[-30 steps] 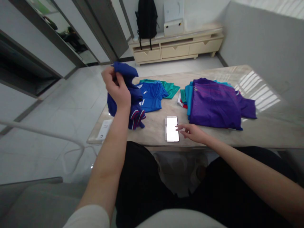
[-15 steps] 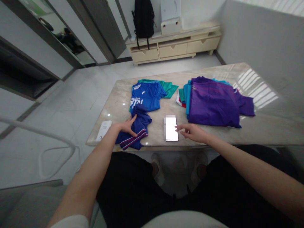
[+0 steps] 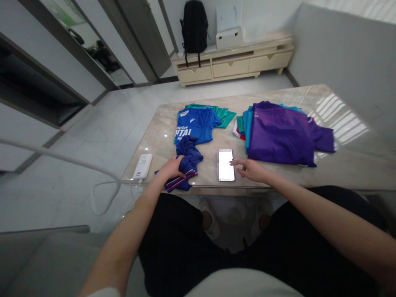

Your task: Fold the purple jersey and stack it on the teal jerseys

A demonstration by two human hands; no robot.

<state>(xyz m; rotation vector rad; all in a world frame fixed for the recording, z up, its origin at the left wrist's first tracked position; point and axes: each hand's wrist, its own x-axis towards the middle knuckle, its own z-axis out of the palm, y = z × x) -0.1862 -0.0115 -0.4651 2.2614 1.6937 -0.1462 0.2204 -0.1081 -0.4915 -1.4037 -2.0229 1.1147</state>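
Note:
A crumpled navy garment (image 3: 189,150) with a red-and-white striped band lies at the near edge of the table. My left hand (image 3: 173,168) is closed on its folds, thumb on one side and fingers on the other. To the right is a phone (image 3: 227,169) with a bright screen, part of it pixelated. My right hand (image 3: 251,170) reaches in from the phone's right, fingers apart, one fingertip at the screen's edge. Behind the navy garment, a blue shirt (image 3: 198,123) with white lettering lies on green clothing (image 3: 228,119).
A stack topped by a purple garment (image 3: 281,134) sits at the right of the marble table (image 3: 173,105). A white power bank (image 3: 142,166) with a cable is at the left edge. Beyond stands a low cabinet (image 3: 230,69) bearing a black backpack (image 3: 194,27).
My left hand's spread fingers have closed on the navy garment, bunching its cloth. My right hand stays beside the phone. The whole view has shifted slightly.

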